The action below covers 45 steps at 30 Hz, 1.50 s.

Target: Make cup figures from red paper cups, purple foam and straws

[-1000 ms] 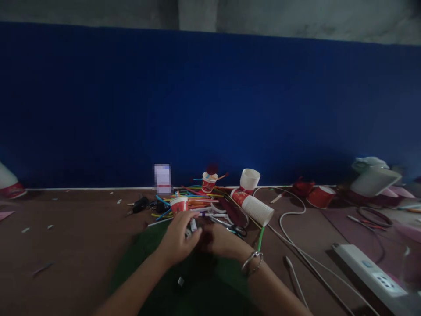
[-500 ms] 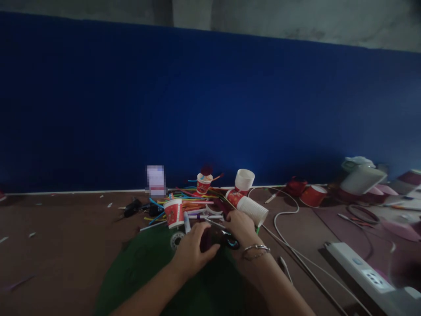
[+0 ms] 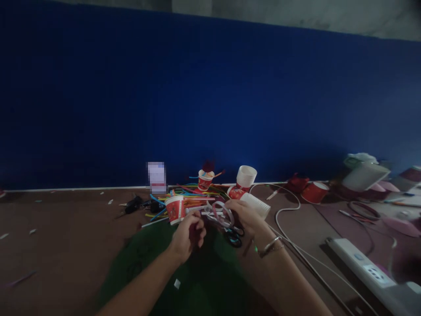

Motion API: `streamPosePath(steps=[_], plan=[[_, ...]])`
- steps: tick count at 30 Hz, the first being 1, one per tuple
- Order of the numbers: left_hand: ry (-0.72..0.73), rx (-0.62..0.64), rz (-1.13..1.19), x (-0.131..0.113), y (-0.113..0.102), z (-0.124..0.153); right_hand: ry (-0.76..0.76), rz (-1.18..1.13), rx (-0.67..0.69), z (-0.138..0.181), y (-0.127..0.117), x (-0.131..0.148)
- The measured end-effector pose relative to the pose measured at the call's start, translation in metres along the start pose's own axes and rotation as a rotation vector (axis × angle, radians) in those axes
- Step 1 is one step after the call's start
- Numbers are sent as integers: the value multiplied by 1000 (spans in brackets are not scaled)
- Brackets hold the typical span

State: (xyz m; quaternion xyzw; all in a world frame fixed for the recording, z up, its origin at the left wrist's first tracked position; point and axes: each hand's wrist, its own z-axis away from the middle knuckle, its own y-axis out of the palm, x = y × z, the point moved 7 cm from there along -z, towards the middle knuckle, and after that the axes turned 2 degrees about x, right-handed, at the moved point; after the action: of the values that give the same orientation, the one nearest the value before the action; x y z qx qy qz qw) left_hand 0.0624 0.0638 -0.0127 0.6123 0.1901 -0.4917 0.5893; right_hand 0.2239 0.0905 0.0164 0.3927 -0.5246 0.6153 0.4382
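Item one, as I read it from the feed: right hand (image 3: 246,216), fingers clamped on a bundle of pale and pink loops (image 3: 222,212), held just right of the red cup (image 3: 174,209), which I take as reference for all that follows. Item two: left hand (image 3: 188,235), just below and right of the cup, fingers curled together beside the loops; whether it pinches anything I cannot tell. Item three: scissors (image 3: 234,237) with dark and blue handles, lower right of the cup, under the right hand, at the edge of a green sheet (image 3: 197,285) that spreads below the cup. Item four: a metal bracelet (image 3: 269,246) on the right wrist. Item five: coloured straws (image 3: 192,196) heaped behind and beside the cup. Item six: a smaller cup (image 3: 205,179) with straws in it, behind and right of the reference. Item seven: a white cup (image 3: 246,176) upright, further right, with a ribbed stack (image 3: 256,204) lying on its side below it. Item eight: a white cable (image 3: 287,206) curving right of that, and a power strip (image 3: 362,267) far right and nearer me. Item nine: dark keys (image 3: 134,204) left of the cup. Writing: the cup carries a printed red pattern I cannot read; the card (image 3: 157,177) behind it is blurred out; nothing else is legible.
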Motion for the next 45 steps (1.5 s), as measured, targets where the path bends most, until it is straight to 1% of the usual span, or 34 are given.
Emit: streamPosePath(steps=[1,2,4,6,7,9,11,13,14,16,18,19,21,22,23,24,26,28,29,30,31,32,34,36,37,38,40,42,43,44,45], plan=[[21,-10,-95,-6,-1,0,-11,-102,57,1,7,2],[78,-20,-222,-14,-2,0,-27,-202,112,3,14,5],[292,-54,-513,-35,-1,2,-78,-340,180,7,26,13],[541,-88,-775,-54,4,10,-134,-376,197,10,34,20],[639,-100,-880,-60,7,14,-153,-375,199,11,38,23],[754,-98,-1055,-63,13,20,-173,-341,196,14,46,26],[806,-52,-1175,-62,18,23,-192,-313,190,16,51,30],[835,-25,-1207,-62,19,24,-218,-304,205,19,55,33],[839,-41,-1191,-64,17,23,-226,-311,229,20,56,35],[816,-121,-1110,-68,9,20,-233,-348,298,23,59,37],[729,-203,-965,-68,-4,14,-252,-390,366,27,58,40],[672,-224,-865,-65,-10,10,-267,-404,393,29,58,42],[557,-242,-671,-57,-20,2,-291,-414,430,32,56,45],[519,-246,-622,-54,-22,0,-294,-418,438,33,55,45],[514,-251,-624,-53,-23,-1,-288,-419,437,33,54,45],[548,-255,-680,-55,-22,1,-277,-413,427,32,55,44],[705,-219,-883,-63,-11,10,-259,-380,390,29,56,42],[873,-92,-1055,-68,4,21,-242,-335,365,27,58,40],[913,-30,-1096,-68,10,24,-231,-317,359,27,59,39],[916,8,-1103,-67,12,25,-219,-305,353,26,60,39],[892,5,-1076,-67,11,23,-208,-298,350,26,60,38],[842,-29,-1023,-67,7,20,-202,-297,351,27,59,38],[697,-117,-876,-64,-4,11,-218,-319,365,29,57,40],[574,-151,-759,-59,-11,3,-255,-367,414,31,55,45],[560,-157,-745,-59,-12,3,-265,-390,435,32,55,46],[589,-161,-770,-60,-11,4,-266,-402,440,32,55,47],[741,-144,-906,-68,-3,13,-245,-386,409,31,55,45],[892,-63,-1046,-71,8,23,-216,-343,368,29,56,42],[920,-23,-1078,-71,11,25,-208,-329,356,28,57,41],[904,-9,-1074,-70,11,25,-208,-325,353,28,57,40],[853,-26,-1034,-69,8,22,-212,-335,359,28,57,40]])
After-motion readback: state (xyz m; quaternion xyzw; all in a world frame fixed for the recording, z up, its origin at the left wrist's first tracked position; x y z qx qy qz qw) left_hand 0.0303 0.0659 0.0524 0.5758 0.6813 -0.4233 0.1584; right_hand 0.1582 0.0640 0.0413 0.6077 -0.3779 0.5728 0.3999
